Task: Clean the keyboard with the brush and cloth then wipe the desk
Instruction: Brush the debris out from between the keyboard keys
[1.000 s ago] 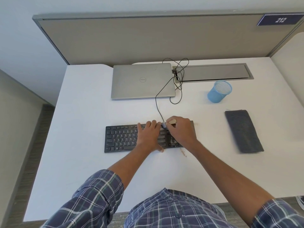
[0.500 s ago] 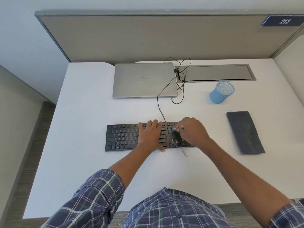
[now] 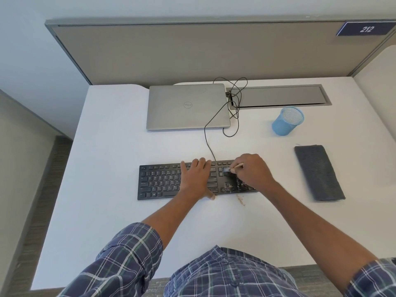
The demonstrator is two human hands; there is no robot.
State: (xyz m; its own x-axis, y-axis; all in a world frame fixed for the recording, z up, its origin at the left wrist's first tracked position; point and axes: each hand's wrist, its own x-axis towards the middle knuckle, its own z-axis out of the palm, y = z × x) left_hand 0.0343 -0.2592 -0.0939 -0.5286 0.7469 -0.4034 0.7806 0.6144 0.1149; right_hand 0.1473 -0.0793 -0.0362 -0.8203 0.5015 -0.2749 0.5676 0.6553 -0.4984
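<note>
Pressing down on the middle of the black keyboard [image 3: 160,181] with the left hand [image 3: 196,179], fingers lying straight. Pinching the small brush [image 3: 235,166] in the right hand [image 3: 251,171], bristles touching keys near the soiled right end. Showing the folded grey cloth [image 3: 319,172] lying on the white surface [image 3: 107,168], well right of the keyboard.

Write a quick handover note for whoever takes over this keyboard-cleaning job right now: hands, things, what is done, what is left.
Left hand lies flat on the keyboard, fingers straight.
Right hand grips the brush, with its bristles on the keys right of centre.
Cloth lies folded on the desk, to the right of the keyboard and clear of both hands.
Done: brushing is underway.
Left: debris shows on the right-hand keys and a brown smear on the desk just in front of them. Finish brushing, wipe the keyboard with the cloth, then wipe the desk.
</note>
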